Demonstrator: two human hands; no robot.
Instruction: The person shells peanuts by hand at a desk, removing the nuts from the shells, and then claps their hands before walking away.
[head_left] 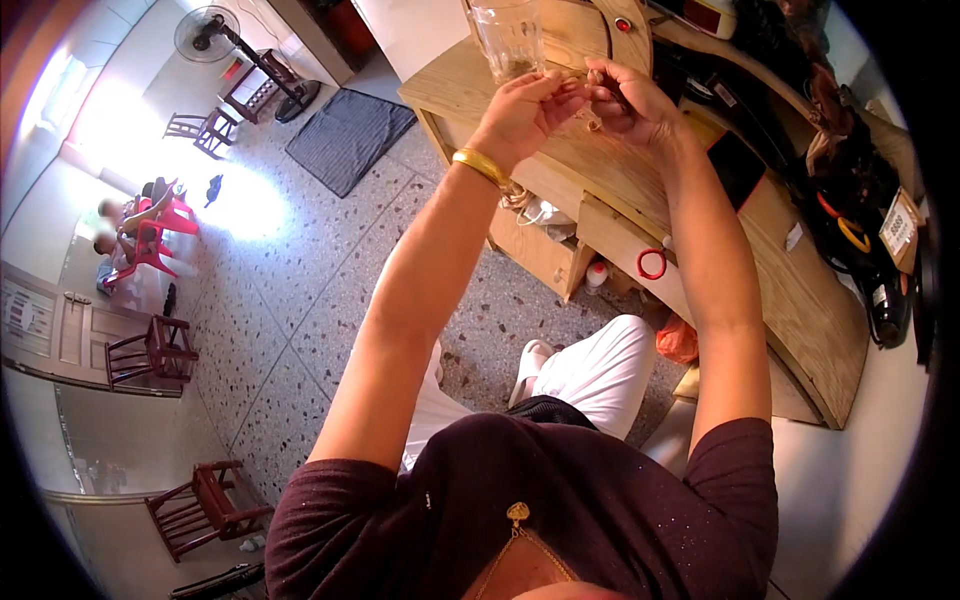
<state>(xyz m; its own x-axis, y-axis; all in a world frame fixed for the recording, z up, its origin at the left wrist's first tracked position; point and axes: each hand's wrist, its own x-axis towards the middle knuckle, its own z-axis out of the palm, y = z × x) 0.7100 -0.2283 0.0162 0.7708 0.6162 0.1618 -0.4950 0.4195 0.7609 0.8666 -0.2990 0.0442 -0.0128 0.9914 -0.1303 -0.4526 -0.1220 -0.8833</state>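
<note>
My left hand, with a gold bangle at the wrist, is raised over the wooden dresser. Its thumb and fingers are pinched together. Close beside it, my right hand has its fingers curled and closed, the tips almost meeting those of the left. Whatever the fingers hold is too small to make out. Just behind my left hand stands a clear tumbler with something brownish at its bottom. A small brown round thing shows below my right fingers.
A red ring lies against the drawer front. Cables and a yellow-handled tool crowd the dresser's right side. Below are a white bottle and an orange bag. Across the floor are a mat, fan, chairs and seated people.
</note>
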